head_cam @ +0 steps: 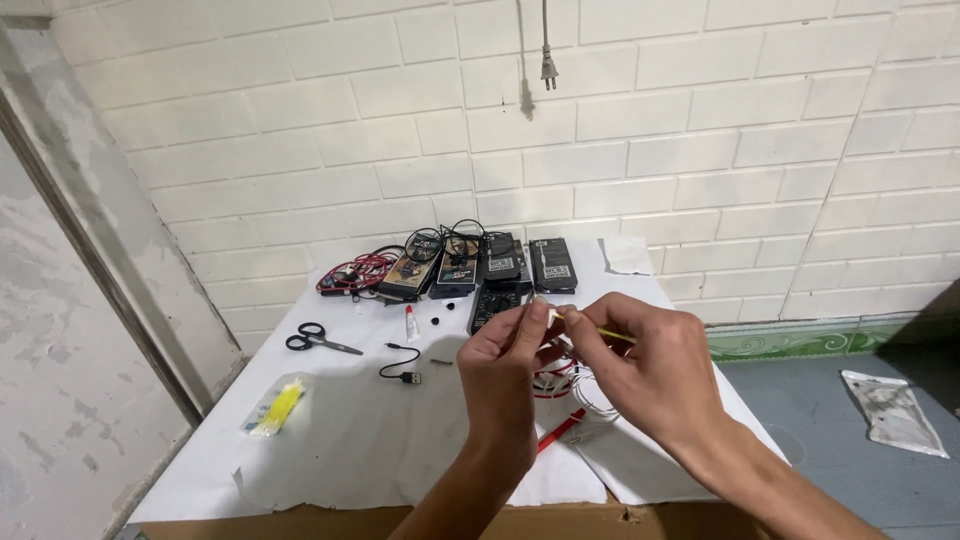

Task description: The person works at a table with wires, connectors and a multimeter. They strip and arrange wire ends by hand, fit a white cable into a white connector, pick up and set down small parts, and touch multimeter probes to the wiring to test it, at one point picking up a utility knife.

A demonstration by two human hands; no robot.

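Both hands up over desk [350,450]. Left hand [500,375] and right hand [650,375] fingers pinched shut on thin yellow swab stick [600,331], white tip btwn fingertips. Looks v. light, bendy, snaps easily; grip mid-shaft, gently. Red/white wires [570,385] below.

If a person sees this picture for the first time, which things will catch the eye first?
First come the left hand and right hand, raised at the centre and pinching a thin yellow stick between them. Behind them, a row of dark boxes and red and black cables lies along the brick wall. Black scissors lie on the white table cover, left.
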